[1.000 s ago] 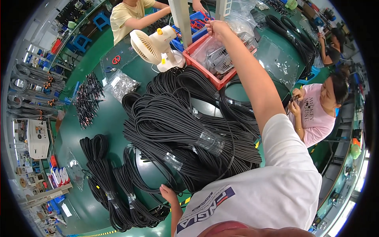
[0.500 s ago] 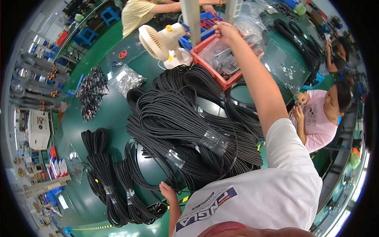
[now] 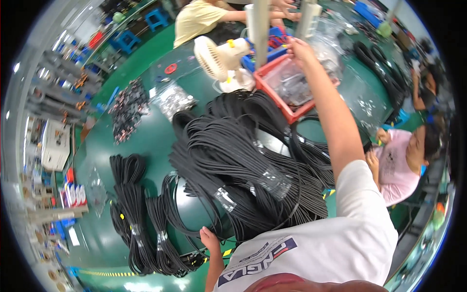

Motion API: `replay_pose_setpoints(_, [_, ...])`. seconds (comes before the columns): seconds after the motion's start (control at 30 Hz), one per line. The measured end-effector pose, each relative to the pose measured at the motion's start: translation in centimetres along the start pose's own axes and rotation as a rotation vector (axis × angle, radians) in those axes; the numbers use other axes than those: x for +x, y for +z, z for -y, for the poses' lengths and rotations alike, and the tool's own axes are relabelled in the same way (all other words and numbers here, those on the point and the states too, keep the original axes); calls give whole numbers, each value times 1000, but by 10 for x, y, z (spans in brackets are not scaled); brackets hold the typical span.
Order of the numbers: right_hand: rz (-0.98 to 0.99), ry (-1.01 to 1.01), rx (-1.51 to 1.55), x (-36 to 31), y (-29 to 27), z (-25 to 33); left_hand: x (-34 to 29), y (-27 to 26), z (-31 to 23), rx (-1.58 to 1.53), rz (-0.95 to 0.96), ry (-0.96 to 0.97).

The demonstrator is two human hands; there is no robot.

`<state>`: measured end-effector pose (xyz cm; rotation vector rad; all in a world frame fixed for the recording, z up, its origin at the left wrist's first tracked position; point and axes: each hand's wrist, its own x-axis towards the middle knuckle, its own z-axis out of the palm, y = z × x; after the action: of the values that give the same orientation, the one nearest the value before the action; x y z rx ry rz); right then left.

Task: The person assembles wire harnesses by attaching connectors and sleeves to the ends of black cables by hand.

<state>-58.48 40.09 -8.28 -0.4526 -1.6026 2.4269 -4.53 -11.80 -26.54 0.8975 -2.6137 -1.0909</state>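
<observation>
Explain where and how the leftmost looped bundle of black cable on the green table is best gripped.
Probably at the shiny clear tape wrap, from above and slightly left: there the strands of the black cable bundle are bound together, whereas its upper loops fan wider, and a second taped black bundle lies close on its right.

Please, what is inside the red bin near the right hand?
The red bin holds clear plastic and greyish items, too blurred to identify. The right forearm crosses above it, hiding part of the contents; whatever lies underneath cannot be seen.
</observation>
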Motion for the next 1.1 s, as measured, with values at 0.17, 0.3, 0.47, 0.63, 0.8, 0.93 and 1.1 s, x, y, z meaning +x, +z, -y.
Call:
replay_pose_setpoints(0.17, [-69,8,2,-9,3,13,5,4,13,22,-8,16])
replay_pose_setpoints(0.3, [-143,9,15,-15,-1,20,7,8,16,11,0,41])
replay_pose_setpoints(0.47, [-32,-83,-43,-80,21,14,3,2,23,21,-3,32])
replay_pose_setpoints(0.63, [124,-206,-72,-197,23,28,3,3,22,-12,3,83])
replay_pose_setpoints(0.8, [53,-270,-84,-291,-1,50,2,0,19,11,4,88])
replay_pose_setpoints(0.93, [-54,-383,-94,-340,-20,78,6,5,28,-15,9,121])
replay_pose_setpoints(1.1, [-6,-604,-78,-396,-22,114,9,4,33,-10,10,150])
